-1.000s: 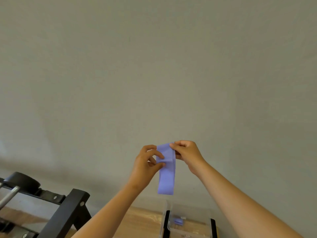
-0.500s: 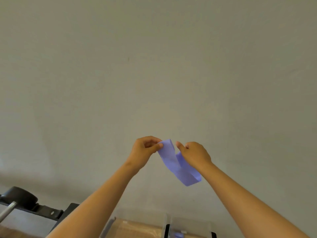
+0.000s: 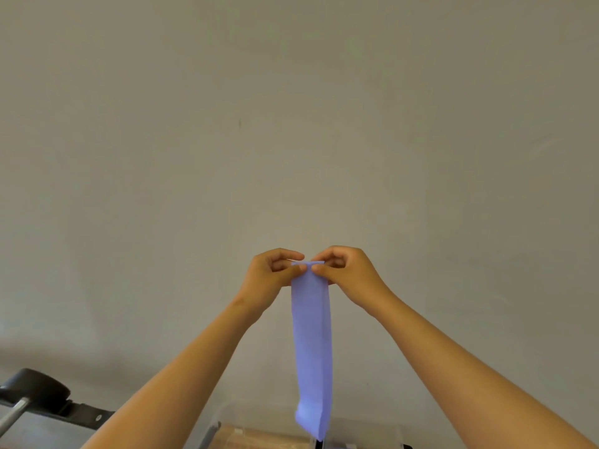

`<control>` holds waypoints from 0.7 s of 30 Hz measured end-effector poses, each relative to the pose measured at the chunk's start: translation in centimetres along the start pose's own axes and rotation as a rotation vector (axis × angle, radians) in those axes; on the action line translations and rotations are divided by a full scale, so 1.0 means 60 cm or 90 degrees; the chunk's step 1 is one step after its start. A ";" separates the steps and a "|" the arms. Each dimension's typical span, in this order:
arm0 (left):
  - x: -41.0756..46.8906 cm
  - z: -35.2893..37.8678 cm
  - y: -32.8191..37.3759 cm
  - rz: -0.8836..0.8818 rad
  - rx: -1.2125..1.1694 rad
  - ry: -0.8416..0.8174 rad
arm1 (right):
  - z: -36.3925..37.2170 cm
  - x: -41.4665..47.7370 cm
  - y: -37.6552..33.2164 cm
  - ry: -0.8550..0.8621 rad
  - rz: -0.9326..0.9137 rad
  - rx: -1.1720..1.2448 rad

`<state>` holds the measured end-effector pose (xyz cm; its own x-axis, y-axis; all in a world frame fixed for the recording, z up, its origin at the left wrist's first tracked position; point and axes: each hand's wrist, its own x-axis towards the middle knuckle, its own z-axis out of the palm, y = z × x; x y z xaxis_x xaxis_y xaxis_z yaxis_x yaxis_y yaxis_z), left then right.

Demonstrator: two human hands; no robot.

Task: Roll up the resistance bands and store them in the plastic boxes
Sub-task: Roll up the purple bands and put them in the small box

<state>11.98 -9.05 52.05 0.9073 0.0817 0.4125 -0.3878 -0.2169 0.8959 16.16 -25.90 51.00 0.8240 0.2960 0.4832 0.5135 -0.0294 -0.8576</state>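
Head view: both hands are raised side by side in front of a plain wall, thumbs almost touching.
Left hand (image 3: 269, 277): fingers curled, with the thumb and forefinger pinching the top left corner of the band; the other fingertips are tucked behind the hand and hard to see.
Right hand (image 3: 346, 273): fingers curled the same way, pinching the top right corner; its thumb lies across the front of the strip.
Band (image 3: 311, 345): a light purple flat strip held in the air by its top edge, which is folded over slightly between the 2 pinches. It hangs straight down between the forearms, unrolled. Its lower end is doubled into a soft fold and is a little blurred.
Forearms (image 3: 181, 384): bare, running out of the bottom corners of the frame.
Boxes (image 3: 223, 422): clear plastic, low in the frame just under the band's tip. Only the upper walls show, the rest is cut off, and the band's end hides part of them. Their contents cannot be made out.
Wooden surface (image 3: 259, 441): a thin strip seen through the box walls.
Bottom left: a black round pad (image 3: 35, 388) on a dark frame, with a metal bar (image 3: 13, 416) cut off by the edge.
Wall (image 3: 291, 124): plain grey-beige, filling most of the frame.
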 end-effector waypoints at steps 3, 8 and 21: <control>-0.003 -0.007 0.004 -0.004 -0.032 -0.005 | 0.003 0.004 -0.011 0.004 0.008 0.012; -0.004 -0.015 0.011 0.013 -0.019 -0.010 | 0.010 0.008 -0.019 -0.009 0.007 0.008; 0.004 -0.028 0.020 -0.004 -0.029 0.008 | 0.012 0.014 -0.034 0.001 -0.007 -0.002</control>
<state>11.44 -7.68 53.51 0.9078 0.0951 0.4086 -0.3894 -0.1713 0.9050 15.63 -24.90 53.02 0.8188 0.2942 0.4930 0.5233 -0.0293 -0.8517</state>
